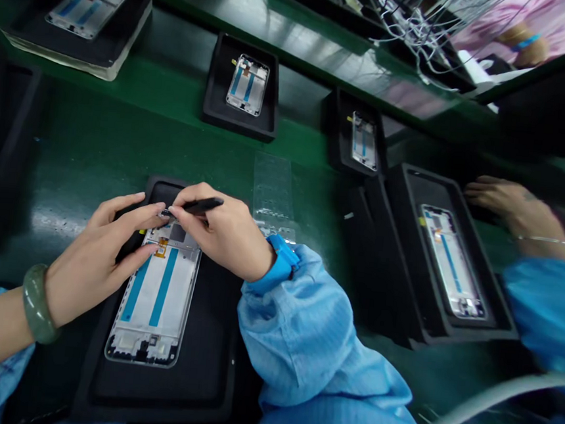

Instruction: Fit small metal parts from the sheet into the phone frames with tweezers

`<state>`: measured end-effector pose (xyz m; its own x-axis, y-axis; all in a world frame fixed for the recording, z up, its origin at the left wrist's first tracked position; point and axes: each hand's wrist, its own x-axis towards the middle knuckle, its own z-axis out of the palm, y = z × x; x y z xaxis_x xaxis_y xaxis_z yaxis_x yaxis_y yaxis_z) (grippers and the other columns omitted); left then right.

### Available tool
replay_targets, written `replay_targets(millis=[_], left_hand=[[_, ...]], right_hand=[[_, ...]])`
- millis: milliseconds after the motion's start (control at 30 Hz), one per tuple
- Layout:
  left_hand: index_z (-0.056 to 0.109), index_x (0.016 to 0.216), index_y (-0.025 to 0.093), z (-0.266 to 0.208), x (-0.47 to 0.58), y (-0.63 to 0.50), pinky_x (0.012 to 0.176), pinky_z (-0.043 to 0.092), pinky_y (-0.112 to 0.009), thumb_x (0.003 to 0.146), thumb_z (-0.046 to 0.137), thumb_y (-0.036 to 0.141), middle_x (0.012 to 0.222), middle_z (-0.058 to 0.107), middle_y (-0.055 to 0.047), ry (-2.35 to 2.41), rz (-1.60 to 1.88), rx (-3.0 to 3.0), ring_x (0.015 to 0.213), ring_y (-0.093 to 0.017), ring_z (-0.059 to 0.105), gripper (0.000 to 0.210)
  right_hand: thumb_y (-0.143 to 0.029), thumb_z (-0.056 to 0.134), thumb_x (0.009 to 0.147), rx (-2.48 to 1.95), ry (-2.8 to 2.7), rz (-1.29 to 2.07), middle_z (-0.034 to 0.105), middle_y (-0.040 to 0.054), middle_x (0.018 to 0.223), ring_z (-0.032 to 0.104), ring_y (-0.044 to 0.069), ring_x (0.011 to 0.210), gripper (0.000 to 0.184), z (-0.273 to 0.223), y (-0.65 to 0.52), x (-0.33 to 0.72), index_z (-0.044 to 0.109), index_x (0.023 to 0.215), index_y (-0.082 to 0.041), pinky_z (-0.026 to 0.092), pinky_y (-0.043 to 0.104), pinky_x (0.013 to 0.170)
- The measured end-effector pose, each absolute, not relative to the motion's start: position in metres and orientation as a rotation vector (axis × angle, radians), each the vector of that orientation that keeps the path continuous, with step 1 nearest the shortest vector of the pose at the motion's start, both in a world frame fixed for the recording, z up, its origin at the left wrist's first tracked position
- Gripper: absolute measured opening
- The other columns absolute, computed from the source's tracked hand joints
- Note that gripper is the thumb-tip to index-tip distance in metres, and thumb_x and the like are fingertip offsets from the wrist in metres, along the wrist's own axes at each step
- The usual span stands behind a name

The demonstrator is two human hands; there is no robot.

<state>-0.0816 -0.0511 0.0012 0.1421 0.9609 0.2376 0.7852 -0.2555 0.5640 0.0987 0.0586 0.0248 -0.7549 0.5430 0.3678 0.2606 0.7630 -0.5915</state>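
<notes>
A silver phone frame [144, 292] with two blue strips and an orange flex cable lies face down in a black foam tray [162, 393]. My left hand [104, 249] rests over its upper left part, fingers stretched and apart, the thumb on the frame near the flex cable. In my right hand [228, 234] a slim black pen-like tool [204, 205] is pinched between thumb and fingers. Its tip is hidden at the frame's top end, where the fingertips of both hands meet at a small dark part [166, 213].
More phone frames lie in black trays: one at the back left [87, 7], one at the back middle [248, 83], one farther right [364, 140]. A clear plastic sheet [272, 185] lies beside my right hand. At right, a co-worker's hand [506, 198] is beside stacked trays [431, 317].
</notes>
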Motion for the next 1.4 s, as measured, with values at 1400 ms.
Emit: replay_targets(millis=[1400], left_hand=[[0.049, 0.124, 0.021, -0.001, -0.081, -0.056, 0.104, 0.044, -0.036, 0.093, 0.051, 0.031, 0.119, 0.060, -0.003, 1.722, 0.808, 2.105, 0.131, -0.020, 0.040, 0.033]], right_hand=[[-0.023, 0.065, 0.086, -0.698, -2.134, 0.802, 0.073, 0.0042, 0.090, 0.071, 0.014, 0.085, 0.008, 0.007, 0.049, 0.110, 0.062, 0.091, -0.017, 0.057, 0.023, 0.076]])
